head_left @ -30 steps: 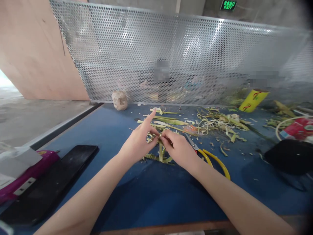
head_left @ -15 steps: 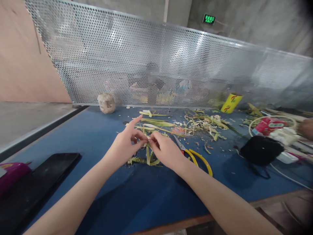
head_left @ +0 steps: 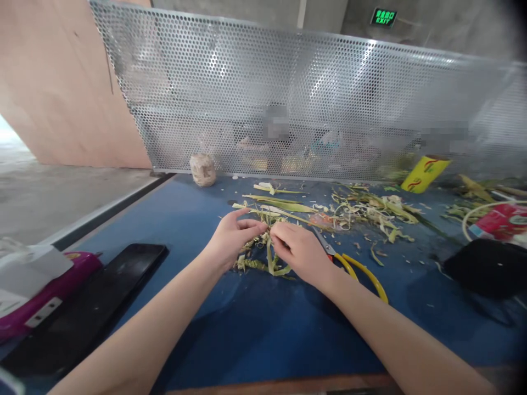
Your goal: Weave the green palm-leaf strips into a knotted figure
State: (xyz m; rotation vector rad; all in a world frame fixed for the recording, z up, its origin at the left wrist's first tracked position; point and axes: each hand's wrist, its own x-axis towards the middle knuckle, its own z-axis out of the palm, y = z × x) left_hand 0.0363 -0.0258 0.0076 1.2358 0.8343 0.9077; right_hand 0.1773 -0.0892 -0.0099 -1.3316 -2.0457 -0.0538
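- plaited husk strips (head_left: 254,265): just left of the yellow-handled scissors (head_left: 338,257);
- left hand (head_left: 230,236), right hand (head_left: 300,249): fingers narrow, apparently pinching strip ends;
- likely light, limp, tearable; best held at the plait

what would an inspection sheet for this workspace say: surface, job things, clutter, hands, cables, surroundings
Surface: blue tabletop, littered with plant scraps.
Job's things: narrow plant strip; braided-looking plant piece close by; longer leaf strips farther back.
Clutter: yellow-handled scissors, yellow tube, black slab-like device, purple-and-white power strip.
Hands: left hand and right hand meet, fingertips pinched at the plant strip.
Cables: possible white cable at the lower-left corner, cut off by the frame.
Surroundings: perforated metal screen behind the tabletop; green exit sign above.
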